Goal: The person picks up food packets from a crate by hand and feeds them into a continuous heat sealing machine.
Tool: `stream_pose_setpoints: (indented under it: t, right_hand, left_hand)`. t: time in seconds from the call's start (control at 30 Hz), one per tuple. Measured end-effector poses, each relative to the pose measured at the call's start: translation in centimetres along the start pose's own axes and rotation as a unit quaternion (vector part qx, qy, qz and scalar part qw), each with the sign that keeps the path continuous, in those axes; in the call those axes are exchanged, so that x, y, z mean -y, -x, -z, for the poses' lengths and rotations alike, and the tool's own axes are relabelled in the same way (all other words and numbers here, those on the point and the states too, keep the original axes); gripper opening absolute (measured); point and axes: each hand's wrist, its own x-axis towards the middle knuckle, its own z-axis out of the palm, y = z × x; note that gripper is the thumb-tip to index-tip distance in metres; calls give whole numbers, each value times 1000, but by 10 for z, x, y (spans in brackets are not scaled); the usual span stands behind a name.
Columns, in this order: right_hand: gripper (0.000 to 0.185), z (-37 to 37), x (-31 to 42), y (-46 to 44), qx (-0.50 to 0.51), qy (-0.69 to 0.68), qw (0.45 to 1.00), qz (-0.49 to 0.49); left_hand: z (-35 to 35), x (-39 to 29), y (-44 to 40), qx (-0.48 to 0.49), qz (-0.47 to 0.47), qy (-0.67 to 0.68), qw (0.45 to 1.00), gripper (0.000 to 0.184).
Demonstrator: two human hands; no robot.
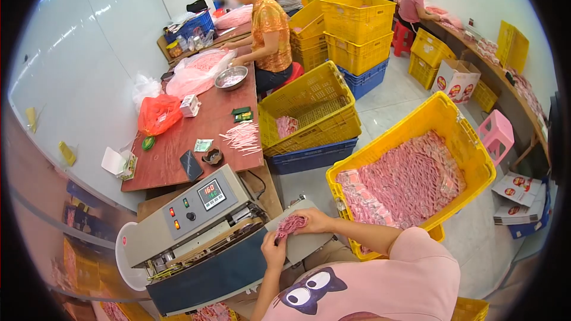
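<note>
Both my hands meet at the right end of a band sealing machine (196,220), whose display reads 160 in red and green. A small clear bag of pink sticks (291,226) is between them. My left hand (273,252) pinches its lower left side with closed fingers. My right hand (315,221) grips its right side, fingers curled around it. Just under the bag is the machine's grey shelf (306,244). To my right, a yellow crate (410,137) holds a deep layer of similar pink bags.
A red-brown table (169,163) ahead carries loose pink sticks (242,137), a phone (191,165), a metal bowl (231,77) and a red plastic bag (159,115). Several people work beyond. Stacked yellow crates (358,18) and a pink stool (496,134) stand on the floor.
</note>
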Motion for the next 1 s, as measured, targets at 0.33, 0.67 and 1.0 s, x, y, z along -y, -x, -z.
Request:
stream_pose_setpoints:
  t: [0.33, 0.67, 1.0]
  right_hand:
    - [39, -2, 0, 3, 10, -9, 1000, -26]
    - [41, -1, 0, 3, 24, 7, 999, -32]
    - [41, 2, 5, 1, 24, 8, 999, -20]
  left_hand:
    - [4, -7, 1, 12, -5, 9, 1000, 16]
    - [2, -6, 1, 6, -19, 3, 1000, 14]
    - [5, -8, 0, 26, 0, -4, 1000, 16]
